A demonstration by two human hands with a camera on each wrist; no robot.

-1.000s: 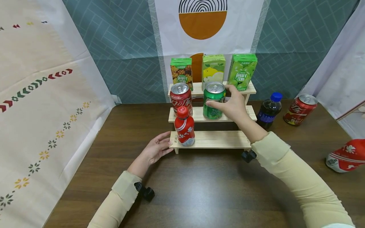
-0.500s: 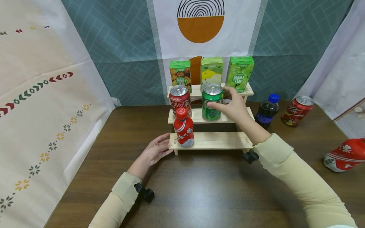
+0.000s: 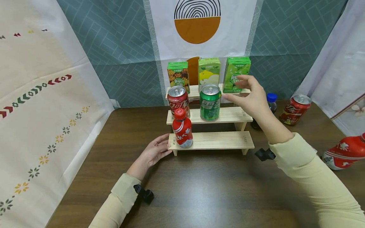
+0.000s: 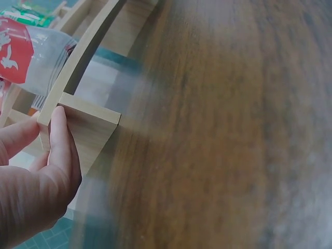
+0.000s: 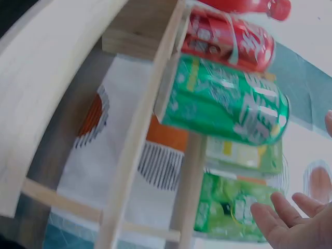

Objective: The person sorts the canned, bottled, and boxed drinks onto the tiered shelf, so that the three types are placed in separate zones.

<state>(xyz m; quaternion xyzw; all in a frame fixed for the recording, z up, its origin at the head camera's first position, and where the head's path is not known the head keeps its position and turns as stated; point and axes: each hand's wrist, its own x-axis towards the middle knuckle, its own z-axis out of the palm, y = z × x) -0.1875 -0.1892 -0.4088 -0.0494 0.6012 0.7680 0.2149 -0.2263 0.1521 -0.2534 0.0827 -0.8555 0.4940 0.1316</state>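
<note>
A three-tier wooden shelf (image 3: 219,141) stands on the table. My left hand (image 3: 155,150) pinches the left end of its bottom tier; in the left wrist view the fingers (image 4: 62,145) lie against the board's end. On the middle tier stands a green soda can (image 3: 210,103), upright, beside a red cola can (image 3: 178,99). To the right of the green can, my right hand (image 3: 252,96) is apart from it, fingers spread and holding nothing. A red-capped bottle (image 3: 183,131) stands at the left of the bottom tier.
Three juice boxes (image 3: 209,71) line the top tier. Right of the shelf are a blue-capped dark bottle (image 3: 272,101), partly hidden by my right hand, another red can (image 3: 295,109) and a red bottle (image 3: 343,152) lying on its side. A patterned cloth wall stands behind.
My right hand has let go of the green can and moved away to the right. The can stays on the middle tier. My left hand has kept its place on the shelf.
</note>
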